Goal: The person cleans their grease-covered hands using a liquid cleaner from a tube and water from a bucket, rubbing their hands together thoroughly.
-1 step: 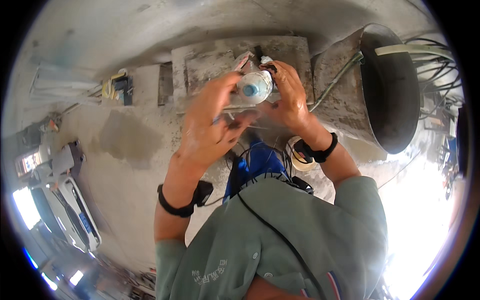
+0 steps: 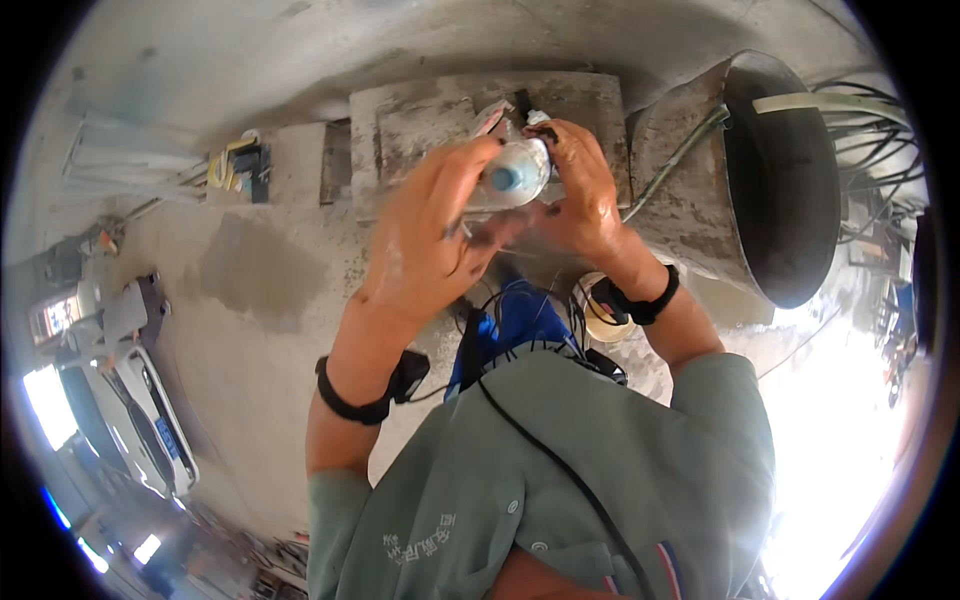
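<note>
A clear plastic bottle (image 2: 528,172) with a round, pale blue cap (image 2: 507,179) is between the two bare hands, its capped end facing up toward my head camera. It shows against a worn grey rectangular block (image 2: 410,125); from straight above, I cannot tell whether the bottle rests on the block or is held over it.

The person's right hand (image 2: 583,190) arches along the bottle's right side, thumb and fingers spread apart around it. Its fingers look to be at the plastic, but I cannot tell how firmly they press. The left hand (image 2: 425,225) curves in from the other side, fingers near the cap, thumb lower and apart. It is blurred, so I cannot tell whether it touches.

I would expect thin walls that dent under a hard squeeze, and little risk of breaking. Weight depends on the filling, and I cannot make out any level inside. The skin shines as if wet, with dark smears on the fingers, so I judge the grip slippery. I would take hold around the widest part of the body with an even, gentle wrap, and pinch the cap by its rim.

To the right of the block lies a large grey cylindrical drum (image 2: 690,195), its open mouth facing right; the inside is in shadow and I cannot make out contents. Below the right hand, a pale yellow round bucket (image 2: 603,328) sits partly behind the wrist, its contents unclear.
</note>
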The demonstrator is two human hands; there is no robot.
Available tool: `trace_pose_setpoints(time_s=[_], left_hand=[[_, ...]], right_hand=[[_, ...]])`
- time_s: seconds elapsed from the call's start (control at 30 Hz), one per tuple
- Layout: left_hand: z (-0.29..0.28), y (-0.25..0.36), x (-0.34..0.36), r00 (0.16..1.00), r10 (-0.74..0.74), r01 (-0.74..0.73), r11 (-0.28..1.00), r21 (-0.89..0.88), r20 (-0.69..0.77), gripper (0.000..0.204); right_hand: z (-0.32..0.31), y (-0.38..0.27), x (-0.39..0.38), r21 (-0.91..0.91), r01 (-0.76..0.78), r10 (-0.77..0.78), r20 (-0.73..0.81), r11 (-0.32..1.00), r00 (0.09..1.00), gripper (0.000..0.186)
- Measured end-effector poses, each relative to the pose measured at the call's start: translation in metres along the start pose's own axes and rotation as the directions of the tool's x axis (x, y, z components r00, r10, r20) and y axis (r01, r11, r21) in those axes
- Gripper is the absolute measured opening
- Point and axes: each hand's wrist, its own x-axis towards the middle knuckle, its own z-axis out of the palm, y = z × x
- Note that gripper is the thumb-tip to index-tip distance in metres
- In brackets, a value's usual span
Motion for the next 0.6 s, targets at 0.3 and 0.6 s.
trace_pose_setpoints(time_s=[0.3, 0.6], left_hand=[[-0.035, 0.023, -0.056, 0.986, 0.077, -0.086, 0.995, -0.052, -0.147, 0.016], [-0.041, 0.017, -0.084, 0.918, -0.171, 0.021, 0.922, -0.387, -0.359, 0.02]], right_hand=[[-0.018, -0.076, 0.012, -0.142, 0.188, -0.17, 0.131, 0.972, 0.977, 0.067], [-0.013, -0.12, 0.012, -0.188, 0.253, -0.218, 0.189, 0.949, 0.958, 0.063]])
